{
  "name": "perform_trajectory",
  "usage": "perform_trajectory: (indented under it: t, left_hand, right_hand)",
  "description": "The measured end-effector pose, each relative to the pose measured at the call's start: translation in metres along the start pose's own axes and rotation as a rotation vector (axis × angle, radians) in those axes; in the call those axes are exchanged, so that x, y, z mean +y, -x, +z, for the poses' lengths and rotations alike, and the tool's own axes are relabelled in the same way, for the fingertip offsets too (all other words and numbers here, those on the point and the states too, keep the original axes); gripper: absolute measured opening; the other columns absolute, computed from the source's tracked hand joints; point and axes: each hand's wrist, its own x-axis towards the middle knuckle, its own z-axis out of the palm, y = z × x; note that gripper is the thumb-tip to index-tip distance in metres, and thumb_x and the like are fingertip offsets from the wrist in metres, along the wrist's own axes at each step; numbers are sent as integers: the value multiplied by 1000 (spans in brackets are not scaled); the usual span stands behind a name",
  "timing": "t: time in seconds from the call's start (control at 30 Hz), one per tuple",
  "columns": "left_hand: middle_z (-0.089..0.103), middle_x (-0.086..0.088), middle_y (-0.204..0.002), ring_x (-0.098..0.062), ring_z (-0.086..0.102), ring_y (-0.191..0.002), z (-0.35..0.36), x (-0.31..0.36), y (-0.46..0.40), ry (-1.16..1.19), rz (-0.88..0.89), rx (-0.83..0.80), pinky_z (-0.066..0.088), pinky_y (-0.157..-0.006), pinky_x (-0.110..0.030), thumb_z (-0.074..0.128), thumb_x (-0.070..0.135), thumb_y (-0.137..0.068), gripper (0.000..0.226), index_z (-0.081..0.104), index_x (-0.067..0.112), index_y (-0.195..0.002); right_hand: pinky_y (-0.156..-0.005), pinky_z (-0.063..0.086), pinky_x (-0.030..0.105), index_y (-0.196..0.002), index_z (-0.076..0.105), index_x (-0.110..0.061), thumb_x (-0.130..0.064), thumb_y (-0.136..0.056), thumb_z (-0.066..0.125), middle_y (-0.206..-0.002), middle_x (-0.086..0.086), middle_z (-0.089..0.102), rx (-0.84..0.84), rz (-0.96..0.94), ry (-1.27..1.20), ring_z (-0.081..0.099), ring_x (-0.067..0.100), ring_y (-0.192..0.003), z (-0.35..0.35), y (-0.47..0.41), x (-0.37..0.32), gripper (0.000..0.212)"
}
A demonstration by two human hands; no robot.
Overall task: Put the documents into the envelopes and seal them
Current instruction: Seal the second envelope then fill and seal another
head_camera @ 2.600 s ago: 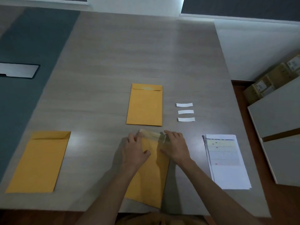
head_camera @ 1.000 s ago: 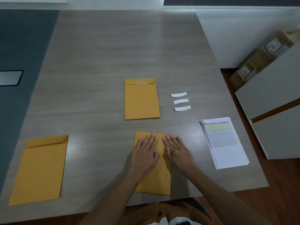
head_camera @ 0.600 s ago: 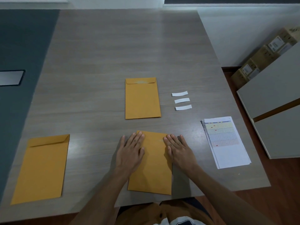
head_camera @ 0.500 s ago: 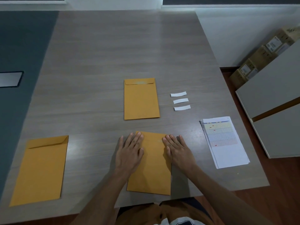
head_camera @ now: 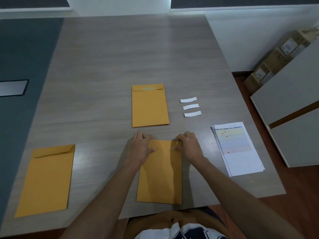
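Note:
An orange envelope (head_camera: 160, 176) lies flat in front of me near the table's front edge. My left hand (head_camera: 140, 149) grips its top left corner with curled fingers. My right hand (head_camera: 189, 145) pinches its top right corner. A stack of orange envelopes (head_camera: 149, 106) lies farther back in the middle. Another orange envelope (head_camera: 47, 178) with its flap folded down lies at the left. A stack of printed documents (head_camera: 237, 149) lies at the right.
Three white paper strips (head_camera: 190, 106) lie in a column right of the envelope stack. The wooden table (head_camera: 120, 57) stretches far back. Cardboard boxes (head_camera: 279, 56) and a white cabinet (head_camera: 293, 104) stand on the floor to the right.
Both hands pressed flat across the envelope's top, slid apart to its sides, and now curl around its two top corners. The camera view has shifted slightly.

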Motion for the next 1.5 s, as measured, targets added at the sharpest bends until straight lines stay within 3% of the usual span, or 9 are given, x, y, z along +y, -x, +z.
perform_trajectory:
  t: [0.2, 0.3, 0.4, 0.67, 0.83, 1.0, 1.2, 1.37, 1.5]
  left_hand:
    - [44, 3, -107, -16, 41, -105, -3, 3, -8, 60, -103, -48, 30, -79, -24, 81, 34, -73, 38, 59, 20, -101]
    - [54, 4, -95, -16, 51, -91, -13, -4, -12, 311, -202, -139, 46, -74, -32, 83, 23, -72, 32, 56, 18, -89]
    - [59, 1, -86, -15, 54, -80, -31, -21, -20, 617, -268, -224, 41, -59, -25, 83, 17, -74, 28, 56, 15, -84]
    - [64, -19, -88, -27, 61, -83, -69, -49, -63, 1055, -357, -149, 53, -79, -42, 78, 8, -79, 18, 62, 10, -84]
    - [62, -15, -91, -25, 60, -84, -91, -56, -119, 1024, -406, 8, 54, -71, -34, 78, 10, -79, 29, 64, 3, -103]
    - [68, -17, -101, -32, 64, -95, -99, -66, -181, 884, -449, 181, 56, -84, -47, 82, 18, -76, 27, 68, 8, -98]
    - [54, -1, -68, -17, 52, -75, -100, -67, -236, 753, -468, 255, 45, -60, -15, 84, 14, -73, 32, 67, 3, -97]
    - [56, -5, -75, -18, 53, -72, -85, -74, -264, 648, -436, 254, 44, -66, -28, 83, 14, -73, 25, 65, 8, -89]
    - [56, -5, -79, -20, 55, -74, -74, -79, -269, 558, -409, 247, 49, -69, -33, 84, 16, -72, 26, 63, 11, -87]
  right_hand:
    - [-91, 44, 32, -95, 63, -21, -32, -71, 82, -108, 0, 50, -194, 60, -13, 42, 17, -106, -9, -13, -4, 32]
    - [-71, 45, 24, -90, 57, -20, -24, -74, 81, -99, -1, 56, -278, 110, -201, 54, 17, -95, -18, -18, -9, 29]
    - [-62, 48, 23, -90, 56, -21, -23, -77, 80, -96, 1, 62, -297, 131, -371, 59, 18, -87, -29, -28, -13, 27]
    - [-63, 57, 41, -87, 60, -8, -18, -73, 84, -65, 4, 61, -233, 131, -565, 61, 19, -63, -64, -94, -41, 30]
    - [-62, 59, 34, -87, 60, -9, -17, -72, 85, -79, 11, 61, -183, 167, -583, 63, 21, -71, -79, -155, -60, 31]
    - [-71, 55, 35, -89, 62, -11, -20, -71, 85, -72, -1, 53, -93, 186, -502, 55, 15, -70, -81, -222, -75, 31]
    - [-58, 42, 19, -94, 68, -5, -19, -72, 84, -84, 2, 58, 11, 221, -403, 54, 14, -78, -68, -278, -78, 31]
    - [-70, 40, 18, -94, 68, -5, -14, -72, 83, -69, -14, 54, 64, 203, -371, 54, 8, -79, -47, -298, -68, 28]
    - [-74, 43, 23, -96, 65, -11, -19, -73, 83, -99, 8, 62, 77, 185, -290, 59, 21, -90, -30, -302, -60, 30]
